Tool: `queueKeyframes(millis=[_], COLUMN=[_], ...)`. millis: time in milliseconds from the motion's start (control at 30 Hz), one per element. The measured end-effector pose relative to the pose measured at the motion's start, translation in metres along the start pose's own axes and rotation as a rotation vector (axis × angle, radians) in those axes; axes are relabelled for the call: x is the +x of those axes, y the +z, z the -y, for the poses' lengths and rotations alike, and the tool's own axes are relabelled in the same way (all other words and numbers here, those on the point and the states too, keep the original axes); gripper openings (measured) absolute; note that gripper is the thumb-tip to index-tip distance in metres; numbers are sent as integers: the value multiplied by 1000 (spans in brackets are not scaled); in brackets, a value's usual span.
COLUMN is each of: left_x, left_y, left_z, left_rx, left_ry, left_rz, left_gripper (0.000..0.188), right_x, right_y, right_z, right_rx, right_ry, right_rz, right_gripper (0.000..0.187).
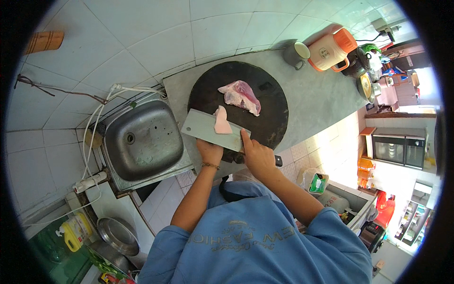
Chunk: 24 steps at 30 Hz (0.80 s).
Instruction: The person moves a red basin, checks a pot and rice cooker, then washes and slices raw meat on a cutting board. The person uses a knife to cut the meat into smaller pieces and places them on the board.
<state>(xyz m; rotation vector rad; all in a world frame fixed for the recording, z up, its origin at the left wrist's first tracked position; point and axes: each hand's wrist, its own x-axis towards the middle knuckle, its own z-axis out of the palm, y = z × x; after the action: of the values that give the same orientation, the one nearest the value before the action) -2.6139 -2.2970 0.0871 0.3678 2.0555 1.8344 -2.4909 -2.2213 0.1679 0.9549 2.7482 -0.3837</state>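
A wide cleaver (201,127) lies nearly flat over the near part of the round dark chopping board (203,87). My right hand (259,156) is closed around it where blade meets black handle, the forefinger stretched along the blade. A pale pink slice of fat or skin (222,124) rests on top of the blade. My left hand (209,150) is at the blade's near edge; its fingers are hidden under the steel, so their grip does not show. Farther back on the board sits a larger piece of raw meat (241,96), red with white fat, apart from both hands.
Left of the board is a steel sink (142,165), with a white hose (100,111) along the wall. A mug (296,55) and an orange-topped thermos jug (328,49) stand at the counter's back right. The counter's front edge (326,128) slants away to the right.
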Motion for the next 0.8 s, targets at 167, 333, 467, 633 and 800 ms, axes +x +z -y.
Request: queueKeyframes(millis=[167, 333, 467, 633, 800], left_x=[1, 2, 1, 4, 5], left_y=[1, 0, -2, 3, -5], left_z=[1, -3, 5, 18, 13], left_rx=[-85, 53, -1, -157, 49], left_ry=[-187, 11, 108, -36, -11], left_rz=[41, -41, -18, -40, 11], left_gripper=[32, 30, 32, 33, 32], right_x=[22, 16, 1, 20, 25], right_y=[-2, -2, -3, 4, 4], right_z=[13, 23, 20, 31, 28], right_rx=[7, 29, 72, 56, 82], right_ry=[-147, -134, -105, -104, -190], right_rz=[-125, -57, -80, -91, -139], right_gripper=[65, 60, 59, 59, 58])
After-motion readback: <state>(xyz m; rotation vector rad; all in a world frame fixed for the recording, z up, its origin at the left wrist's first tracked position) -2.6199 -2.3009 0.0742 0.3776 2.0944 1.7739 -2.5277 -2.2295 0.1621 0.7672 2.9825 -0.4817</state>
